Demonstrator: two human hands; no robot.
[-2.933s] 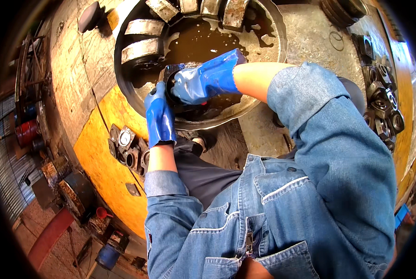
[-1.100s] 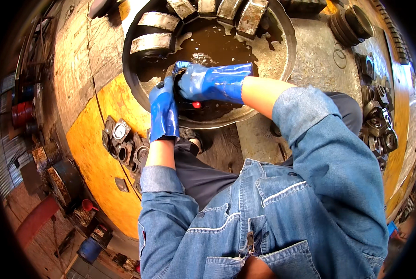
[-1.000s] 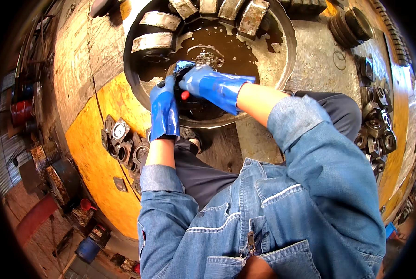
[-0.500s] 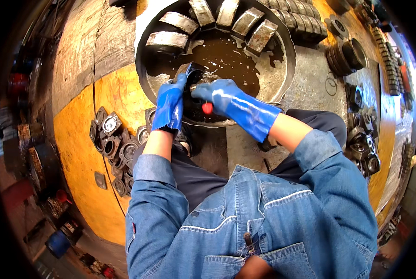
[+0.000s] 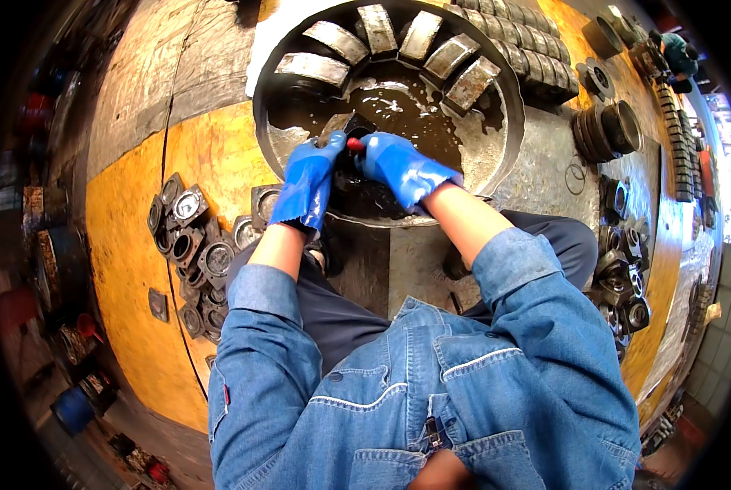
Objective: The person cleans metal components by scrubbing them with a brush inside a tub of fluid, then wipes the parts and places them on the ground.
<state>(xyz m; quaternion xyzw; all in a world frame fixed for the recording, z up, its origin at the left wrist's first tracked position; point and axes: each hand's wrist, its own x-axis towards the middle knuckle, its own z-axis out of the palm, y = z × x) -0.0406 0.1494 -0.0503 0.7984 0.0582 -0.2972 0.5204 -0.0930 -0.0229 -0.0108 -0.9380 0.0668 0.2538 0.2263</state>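
The blue-gloved left hand (image 5: 313, 162) grips a dark, blocky metal part (image 5: 358, 124) lying ahead and rightward, long axis unclear; the blue-gloved right hand (image 5: 390, 159) curls around a red handle (image 5: 355, 144).

Inside the near edge of the basin (image 5: 514, 106), the left hand (image 5: 312, 173) grips a dark part (image 5: 359, 123); the right hand (image 5: 395, 163) holds a red-tipped tool (image 5: 355, 144). Six blocks (image 5: 421, 37) line the far edge.

Blown-out glare far right; left side dim; edges bent, fisheye rim black.
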